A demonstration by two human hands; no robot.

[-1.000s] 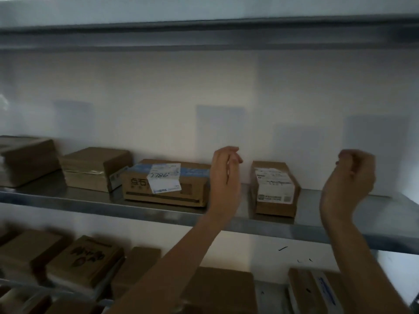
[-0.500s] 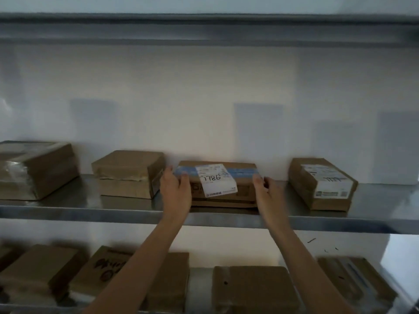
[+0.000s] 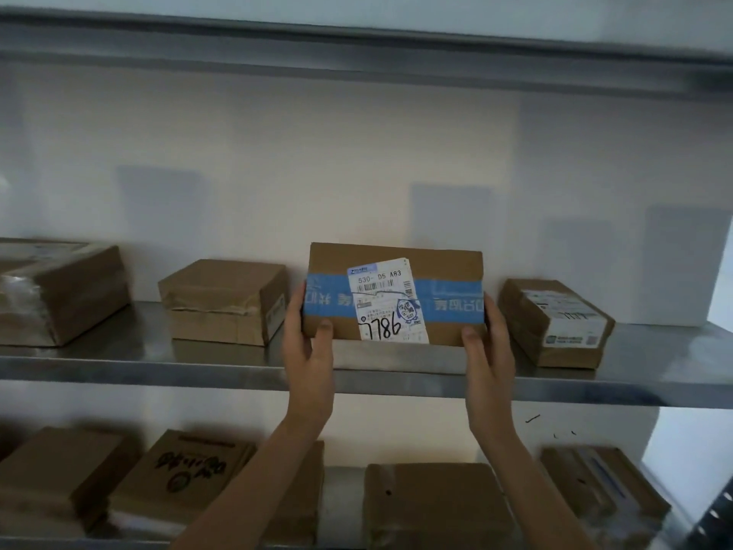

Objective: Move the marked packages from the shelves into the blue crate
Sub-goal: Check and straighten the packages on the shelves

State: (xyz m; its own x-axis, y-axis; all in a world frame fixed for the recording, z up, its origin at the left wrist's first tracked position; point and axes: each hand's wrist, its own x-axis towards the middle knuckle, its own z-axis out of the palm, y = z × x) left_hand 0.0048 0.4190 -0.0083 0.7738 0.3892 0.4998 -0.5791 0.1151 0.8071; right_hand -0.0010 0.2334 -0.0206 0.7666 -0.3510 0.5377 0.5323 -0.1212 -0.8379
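A brown cardboard package (image 3: pixel 448 267) with a blue tape band and a white label handwritten "7786" is tilted up so its top faces me, just above the metal shelf (image 3: pixel 131 355). My left hand (image 3: pixel 307 343) grips its left end, thumb on the face. My right hand (image 3: pixel 486 343) grips its right end the same way. The blue crate is not in view.
Three other brown boxes stay on the same shelf: one (image 3: pixel 226 301) just left of the held package, a larger one (image 3: pixel 59 289) at far left, a labelled one (image 3: pixel 555 323) at right. Several more boxes (image 3: pixel 436 506) fill the lower shelf. Another shelf (image 3: pixel 357 49) runs overhead.
Both hands went from raised and holding nothing to gripping the ends of the "7786" package, which has been tipped up from lying flat so its labelled top faces me.
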